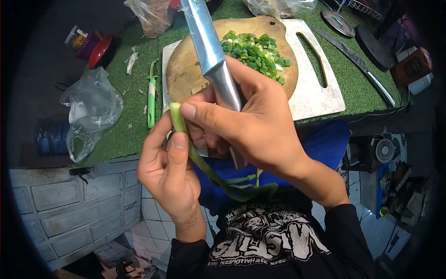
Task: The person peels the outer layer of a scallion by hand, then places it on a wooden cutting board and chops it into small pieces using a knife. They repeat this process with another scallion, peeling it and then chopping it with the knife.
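My left hand (171, 169) is closed round a green onion stalk (197, 160), whose cut pale end points up and whose leaves hang toward my shirt. My right hand (260, 123) grips the metal handle of a large knife (204, 39), blade pointing up and away. The thumb and forefinger of that hand also touch the top of the stalk. Beyond the hands, chopped green onion (258, 53) lies on a round wooden board (186, 65), which rests on a white cutting board (320, 100).
Green matting (125, 135) covers the table. At left are a green peeler (152, 100), a clear plastic bag (95, 104) and a red bowl (101, 51). A second long knife (357, 60) lies at right, near a round metal lid (338, 23). More plastic bags (151, 16) stand behind.
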The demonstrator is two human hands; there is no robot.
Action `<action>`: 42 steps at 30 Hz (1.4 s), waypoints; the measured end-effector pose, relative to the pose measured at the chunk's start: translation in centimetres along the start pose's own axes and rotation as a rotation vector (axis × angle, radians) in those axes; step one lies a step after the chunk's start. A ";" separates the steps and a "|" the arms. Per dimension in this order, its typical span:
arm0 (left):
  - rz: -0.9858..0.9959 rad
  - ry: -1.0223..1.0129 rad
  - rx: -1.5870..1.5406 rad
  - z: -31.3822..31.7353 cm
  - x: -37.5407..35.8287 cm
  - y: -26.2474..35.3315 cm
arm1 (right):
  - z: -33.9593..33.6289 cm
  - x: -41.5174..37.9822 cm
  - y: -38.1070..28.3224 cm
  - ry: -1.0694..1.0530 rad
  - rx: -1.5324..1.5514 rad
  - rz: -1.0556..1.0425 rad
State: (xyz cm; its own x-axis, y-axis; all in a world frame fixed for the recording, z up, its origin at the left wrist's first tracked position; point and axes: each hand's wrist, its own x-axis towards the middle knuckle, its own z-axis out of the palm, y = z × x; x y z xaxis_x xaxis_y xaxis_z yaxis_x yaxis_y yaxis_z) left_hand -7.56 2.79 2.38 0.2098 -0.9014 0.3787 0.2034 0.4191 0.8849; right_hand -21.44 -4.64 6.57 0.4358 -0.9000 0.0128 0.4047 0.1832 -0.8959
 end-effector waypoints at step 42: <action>-0.052 0.275 -0.048 -3.3 0.7 -1.5 | -4.5 -1.8 0.4 0.014 -0.442 0.005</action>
State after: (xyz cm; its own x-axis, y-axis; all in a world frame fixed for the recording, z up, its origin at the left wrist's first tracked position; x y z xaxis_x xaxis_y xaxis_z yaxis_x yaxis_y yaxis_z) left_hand -4.58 1.88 0.39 0.4486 -0.8610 0.2397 0.2641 0.3839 0.8848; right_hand -25.65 -4.76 4.16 0.4243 -0.9055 0.0049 0.0189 0.0035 -0.9998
